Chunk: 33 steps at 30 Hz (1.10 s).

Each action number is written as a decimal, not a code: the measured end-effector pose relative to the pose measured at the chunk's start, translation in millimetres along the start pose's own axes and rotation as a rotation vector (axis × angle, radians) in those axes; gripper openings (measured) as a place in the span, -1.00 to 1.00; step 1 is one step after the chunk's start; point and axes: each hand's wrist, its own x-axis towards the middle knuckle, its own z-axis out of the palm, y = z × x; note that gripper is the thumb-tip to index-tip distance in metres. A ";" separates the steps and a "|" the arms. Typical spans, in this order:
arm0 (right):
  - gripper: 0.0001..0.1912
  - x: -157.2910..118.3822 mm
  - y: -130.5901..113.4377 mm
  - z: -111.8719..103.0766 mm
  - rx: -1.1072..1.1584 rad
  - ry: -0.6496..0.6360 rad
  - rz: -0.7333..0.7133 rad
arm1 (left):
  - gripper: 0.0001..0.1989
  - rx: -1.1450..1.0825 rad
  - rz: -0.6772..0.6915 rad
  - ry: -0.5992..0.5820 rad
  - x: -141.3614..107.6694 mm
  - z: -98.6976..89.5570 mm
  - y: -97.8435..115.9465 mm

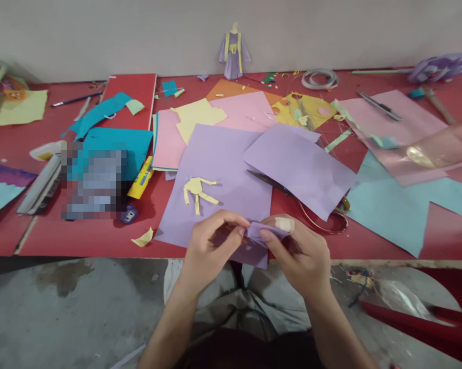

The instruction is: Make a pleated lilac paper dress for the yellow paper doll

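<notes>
A small folded piece of purple paper (pixel 258 231) is pinched between both hands just over the table's front edge. My left hand (pixel 214 240) grips its left end between thumb and fingertips. My right hand (pixel 303 251), a bandage on one finger, holds the right part with the thumb on top. Beyond the left hand, a yellow paper figure (pixel 196 190) without a head lies on a large purple sheet (pixel 219 154). To the right, another purple sheet (pixel 296 161) partly covers a pair of scissors (pixel 264 178).
A finished paper doll (pixel 234 51) leans on the back wall. Light blue paper (pixel 392 205) and pink paper (pixel 400 115) lie right, with a pen (pixel 380 106). Leftward are a yellow box (pixel 141 178), teal paper (pixel 139 141) and a ruler (pixel 41 184). Another person's arm (pixel 446 141) reaches in from the right.
</notes>
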 end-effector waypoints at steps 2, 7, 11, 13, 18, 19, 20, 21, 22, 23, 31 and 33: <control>-0.93 -0.6 -0.1 0.1 -0.025 -0.006 0.002 | -0.92 0.006 0.000 0.003 -0.2 -0.1 -0.2; -0.93 -1.7 -0.2 1.4 -0.053 -0.008 -0.014 | -0.93 -0.004 0.003 -0.005 -1.2 -0.6 0.0; -0.94 -0.8 -0.9 2.5 -0.057 -0.006 -0.044 | -0.92 0.003 0.013 -0.011 -1.9 -0.3 0.7; -0.93 -0.4 -1.4 2.7 -0.060 -0.009 -0.044 | -0.92 0.013 0.016 -0.009 -1.8 -0.1 1.1; -0.93 -0.1 -2.1 2.5 -0.069 -0.005 -0.045 | -0.92 0.024 0.016 0.000 -0.2 0.1 1.3; -0.93 -0.1 -1.9 2.5 -0.072 -0.003 -0.047 | -0.92 0.027 0.019 -0.002 0.0 0.1 1.2; -0.93 -0.2 -1.7 2.5 -0.074 -0.003 -0.050 | -0.92 0.030 0.023 -0.006 0.1 0.0 1.0; -0.93 -0.3 -1.5 2.5 -0.076 -0.005 -0.052 | -0.92 0.033 0.024 -0.010 0.0 0.0 0.8; -0.93 -0.5 -1.2 2.6 -0.076 -0.006 -0.053 | -0.92 0.036 0.027 -0.012 -0.2 0.0 0.5; -0.94 -0.6 -1.0 2.7 -0.074 -0.009 -0.053 | -0.92 0.041 0.031 -0.014 -0.5 0.1 0.3; -0.95 -0.7 -1.6 5.0 -0.095 -0.003 -0.095 | -0.87 0.159 0.061 -0.009 -1.5 0.7 0.0; -0.96 -1.4 -1.6 5.7 -0.102 0.005 -0.109 | -0.87 0.193 0.075 -0.017 -1.4 0.7 0.4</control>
